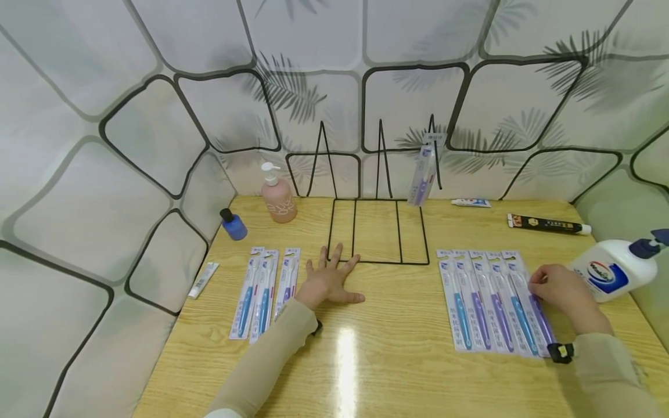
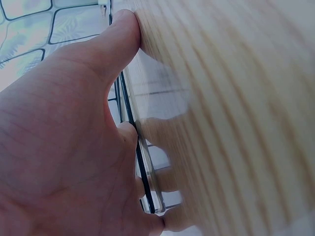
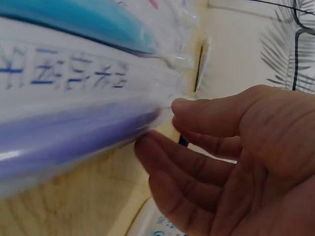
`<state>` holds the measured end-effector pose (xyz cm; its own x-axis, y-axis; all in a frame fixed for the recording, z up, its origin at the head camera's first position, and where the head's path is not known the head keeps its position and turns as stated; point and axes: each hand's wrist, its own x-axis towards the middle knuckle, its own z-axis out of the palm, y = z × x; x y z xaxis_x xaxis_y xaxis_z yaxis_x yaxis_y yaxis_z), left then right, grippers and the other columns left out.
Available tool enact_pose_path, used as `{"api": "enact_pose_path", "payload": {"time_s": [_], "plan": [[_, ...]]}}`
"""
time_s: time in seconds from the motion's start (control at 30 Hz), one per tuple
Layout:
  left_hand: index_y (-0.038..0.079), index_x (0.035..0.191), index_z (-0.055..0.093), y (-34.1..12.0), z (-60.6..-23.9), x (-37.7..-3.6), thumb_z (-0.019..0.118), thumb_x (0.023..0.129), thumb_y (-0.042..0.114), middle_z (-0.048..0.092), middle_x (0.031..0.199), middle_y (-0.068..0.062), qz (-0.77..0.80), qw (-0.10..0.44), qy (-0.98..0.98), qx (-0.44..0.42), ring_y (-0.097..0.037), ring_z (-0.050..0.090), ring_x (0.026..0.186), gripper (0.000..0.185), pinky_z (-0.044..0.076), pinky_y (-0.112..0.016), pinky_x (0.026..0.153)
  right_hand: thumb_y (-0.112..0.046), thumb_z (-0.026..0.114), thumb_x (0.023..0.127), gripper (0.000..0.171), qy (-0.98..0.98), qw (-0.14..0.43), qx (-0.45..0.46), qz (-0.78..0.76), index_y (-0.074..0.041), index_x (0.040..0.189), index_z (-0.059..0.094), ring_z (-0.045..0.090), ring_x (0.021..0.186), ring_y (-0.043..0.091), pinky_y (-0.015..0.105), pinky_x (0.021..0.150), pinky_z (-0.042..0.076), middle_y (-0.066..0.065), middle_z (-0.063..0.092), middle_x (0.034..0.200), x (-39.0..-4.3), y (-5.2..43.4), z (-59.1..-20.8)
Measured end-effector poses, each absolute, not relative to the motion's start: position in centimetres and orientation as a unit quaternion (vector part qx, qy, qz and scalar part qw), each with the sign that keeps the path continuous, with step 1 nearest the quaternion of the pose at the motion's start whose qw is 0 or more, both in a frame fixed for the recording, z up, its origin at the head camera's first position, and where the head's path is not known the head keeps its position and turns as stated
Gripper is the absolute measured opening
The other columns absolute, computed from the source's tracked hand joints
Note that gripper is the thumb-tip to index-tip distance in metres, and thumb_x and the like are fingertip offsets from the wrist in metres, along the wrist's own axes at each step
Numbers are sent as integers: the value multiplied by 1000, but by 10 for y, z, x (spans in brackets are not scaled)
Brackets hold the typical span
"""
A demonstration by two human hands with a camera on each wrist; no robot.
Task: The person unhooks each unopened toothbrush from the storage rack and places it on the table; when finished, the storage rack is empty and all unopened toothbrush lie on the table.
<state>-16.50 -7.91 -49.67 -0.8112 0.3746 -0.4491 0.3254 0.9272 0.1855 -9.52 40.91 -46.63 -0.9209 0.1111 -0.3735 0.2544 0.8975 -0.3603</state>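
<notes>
My left hand lies spread on the table, its fingertips at the front bar of a black wire rack. In the left wrist view, that hand's thumb is straight and the rack bar runs past the fingers. My right hand pinches the edge of the rightmost packaged toothbrush, a purple one. Thumb and fingers meet at the pack's edge in the right wrist view. Several more packaged toothbrushes lie side by side to its left. One purple packaged toothbrush stands at the rack's right upright.
Three packaged toothbrushes lie left of my left hand. A pink pump bottle, a blue bottle and a small white tube stand or lie at left. A white pump bottle, black tube and small tube are at right.
</notes>
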Motion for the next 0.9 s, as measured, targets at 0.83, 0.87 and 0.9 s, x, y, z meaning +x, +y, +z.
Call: {"api": "enact_pose_path", "payload": {"time_s": [0.83,0.87,0.9], "plan": [[46,162,3,-79,-494,-164,57,81,83,-18,171,-3,49,247,950,187,-44,-15,156,104,7,-76,119,-16,62,101,33,913,-70,-80,-393,-1,130,62,43,138,47,65,106,42,22,43,156,-195,262,-405],[46,162,3,-79,-494,-164,57,81,83,-18,171,-4,49,247,950,187,-44,-15,156,104,7,-76,119,-14,63,100,32,908,-77,-86,-403,0,129,63,40,141,47,66,107,40,22,39,158,-200,258,-405],[46,162,3,-79,-494,-163,57,81,83,-18,171,-4,49,247,950,186,-44,-15,156,104,7,-76,119,-12,64,99,31,903,-83,-91,-411,1,128,63,38,144,47,67,108,39,22,37,160,-204,255,-404]]}}
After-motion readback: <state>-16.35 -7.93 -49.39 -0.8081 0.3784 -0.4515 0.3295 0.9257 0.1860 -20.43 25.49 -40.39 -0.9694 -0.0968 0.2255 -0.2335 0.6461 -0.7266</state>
